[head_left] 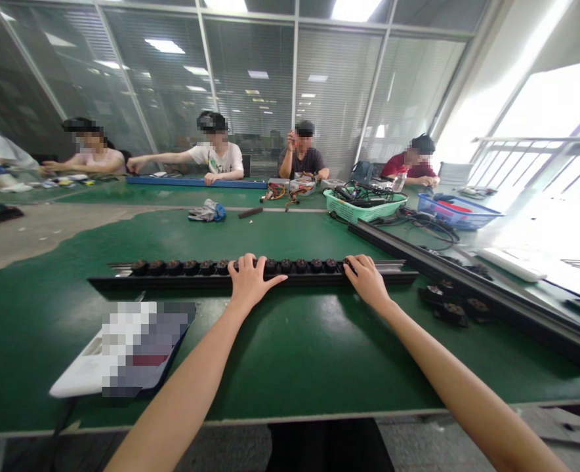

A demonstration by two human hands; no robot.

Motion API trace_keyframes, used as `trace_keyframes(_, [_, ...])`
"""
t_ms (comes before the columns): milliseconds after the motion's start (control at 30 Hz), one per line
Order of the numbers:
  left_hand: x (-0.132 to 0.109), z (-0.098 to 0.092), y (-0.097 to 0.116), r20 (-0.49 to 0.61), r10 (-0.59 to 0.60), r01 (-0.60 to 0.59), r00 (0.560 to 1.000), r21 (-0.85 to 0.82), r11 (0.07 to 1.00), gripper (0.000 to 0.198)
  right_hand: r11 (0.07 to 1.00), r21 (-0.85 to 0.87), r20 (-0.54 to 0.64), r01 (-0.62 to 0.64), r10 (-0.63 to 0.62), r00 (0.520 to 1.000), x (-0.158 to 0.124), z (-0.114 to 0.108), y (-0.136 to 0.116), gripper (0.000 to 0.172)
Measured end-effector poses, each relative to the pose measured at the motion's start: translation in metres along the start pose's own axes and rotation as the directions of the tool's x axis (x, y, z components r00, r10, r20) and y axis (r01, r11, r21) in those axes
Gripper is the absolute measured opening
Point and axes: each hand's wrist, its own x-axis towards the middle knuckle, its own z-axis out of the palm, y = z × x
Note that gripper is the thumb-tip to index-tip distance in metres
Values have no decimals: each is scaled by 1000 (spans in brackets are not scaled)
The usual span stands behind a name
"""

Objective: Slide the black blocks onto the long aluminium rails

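A long black channel-shaped bar [310, 280], lined with round black pieces [191, 267], is laid on the green tabletop [300, 360]. The bar's middle is overlaid by the spread left hand [249, 278]; nearer its right end, the right hand [366, 278] is placed, fingers bent, whether gripping cannot be told.

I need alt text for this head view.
A person's left hand and right hand are on a row of dark modules in a black rail on a green table. A second rail lies right, near loose black parts; co-workers sit opposite.
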Motion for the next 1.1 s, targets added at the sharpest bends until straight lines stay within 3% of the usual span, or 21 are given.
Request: trace_keyframes(1100, [0,-1,1,10,-2,3,1000,-26,1000,82,999,-4,-3,-39,39,999,0,-5,0,36])
